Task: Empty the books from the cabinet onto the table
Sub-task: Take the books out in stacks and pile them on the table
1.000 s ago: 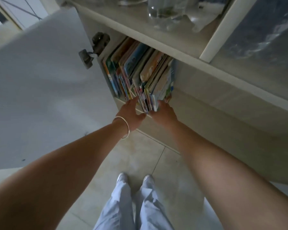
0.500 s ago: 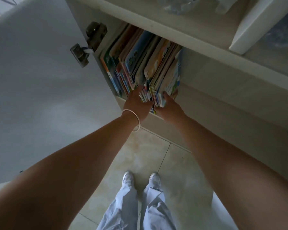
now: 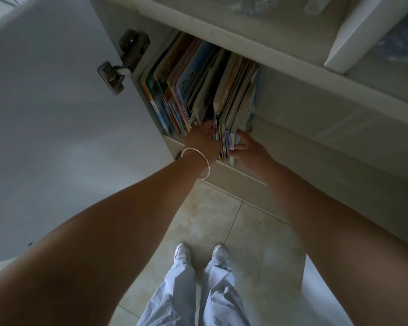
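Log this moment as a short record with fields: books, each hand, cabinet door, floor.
books: a row of thin picture books standing tilted in the cabinet's lower compartment, none out yet
split: a dark gap divides the row; the right bundle is set apart
left hand: in the gap, against the bundle's left side; bangle on the wrist
right hand: on the bundle's right side, fingers at its lower edge
cabinet door: swung open on the left, hinge showing
floor: pale tiles, white shoes below

A home: a pale wooden cabinet (image 3: 292, 74) crammed with thin, colourful children's picture books (image 3: 198, 85) stands on a beige tiled floor (image 3: 222, 220).
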